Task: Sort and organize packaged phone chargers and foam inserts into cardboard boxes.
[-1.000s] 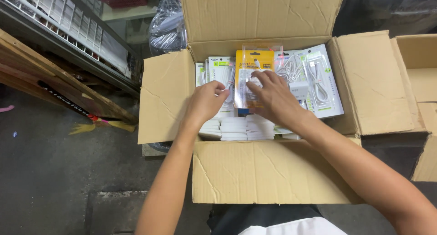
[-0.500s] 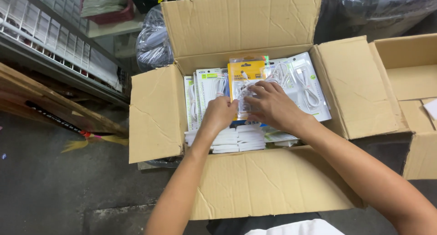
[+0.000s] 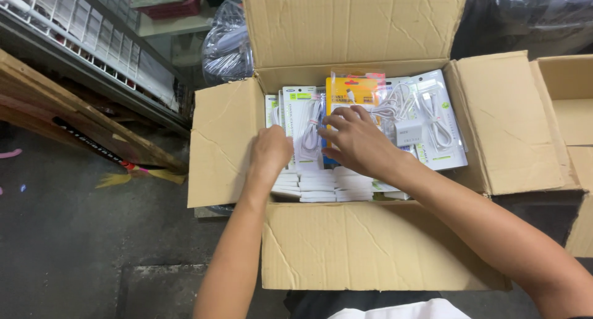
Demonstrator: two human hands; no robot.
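Observation:
An open cardboard box [image 3: 370, 251] sits in front of me, filled with blister packs of white cables and rows of small white boxes [image 3: 321, 186]. My left hand [image 3: 270, 153] reaches down among the white cable packs [image 3: 304, 122] at the left of the box, fingers curled in between them. My right hand [image 3: 353, 140] rests flat over the yellow-backed cable pack [image 3: 353, 91] at the middle, fingers spread and pointing left. More clear packs with white cables and a charger [image 3: 426, 118] lie to its right.
A second open cardboard box [image 3: 571, 96] stands at the right. Wooden planks [image 3: 68, 118] and a white wire rack [image 3: 92, 38] lie at the left over a dark concrete floor. Plastic-wrapped bundles [image 3: 225, 41] sit behind the box.
My left hand slid left from the yellow pack and dipped down among the white packs. My right hand stayed over the yellow pack. The camera view shifted a little.

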